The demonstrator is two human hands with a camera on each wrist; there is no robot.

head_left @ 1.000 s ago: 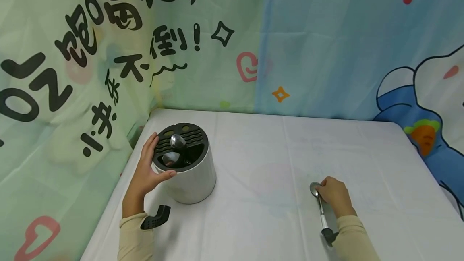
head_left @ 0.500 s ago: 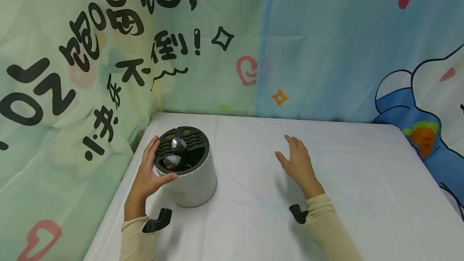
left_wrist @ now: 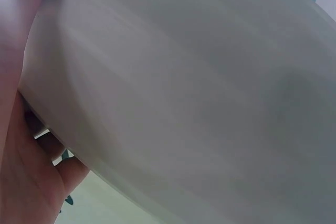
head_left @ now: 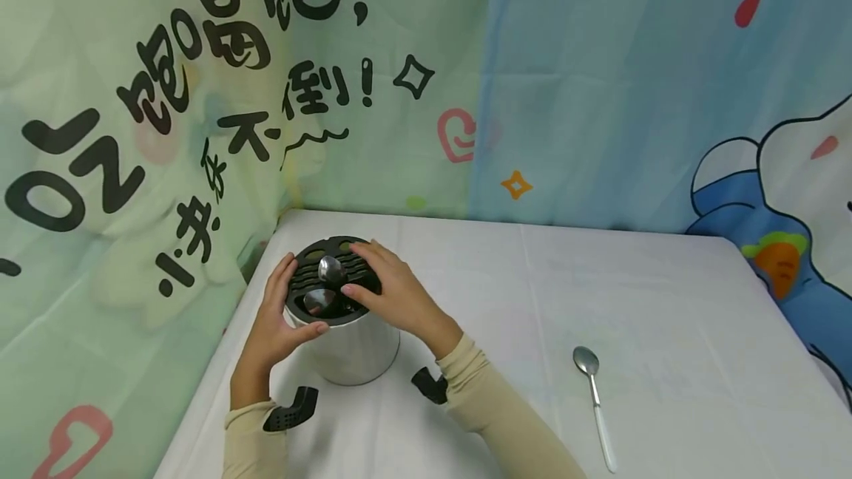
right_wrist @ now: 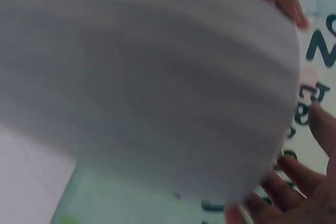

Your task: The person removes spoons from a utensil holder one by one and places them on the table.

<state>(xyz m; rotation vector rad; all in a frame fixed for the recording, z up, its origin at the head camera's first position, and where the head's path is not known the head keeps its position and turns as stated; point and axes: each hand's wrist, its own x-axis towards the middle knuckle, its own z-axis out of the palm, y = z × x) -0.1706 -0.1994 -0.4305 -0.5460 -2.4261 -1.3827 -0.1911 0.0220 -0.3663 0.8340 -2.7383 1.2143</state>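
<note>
A white round cutlery holder (head_left: pixel 353 353) with a dark slotted top stands at the left of the table. Two spoon bowls (head_left: pixel 330 270) show above its top opening. My left hand (head_left: pixel 269 316) holds the holder at its left side, thumb at the front and fingers round the back; its white wall (left_wrist: pixel 184 98) fills most of the left wrist view. Over the holder's right rim is my right hand (head_left: pixel 402 294), thumb and fingers spread apart with nothing between them. On the table to the right lies a metal spoon (head_left: pixel 587 361) with a pale handle.
A white cloth (head_left: pixel 506 331) covers the table. Printed fabric curtains (head_left: pixel 599 80) hang behind it and along the left. Black wrist mounts (head_left: pixel 293 411) stick out from both sleeves.
My right hand has let go of the spoon, left it on the table and travelled left to the holder's top. My left hand stays on the holder. The view has shifted slightly.
</note>
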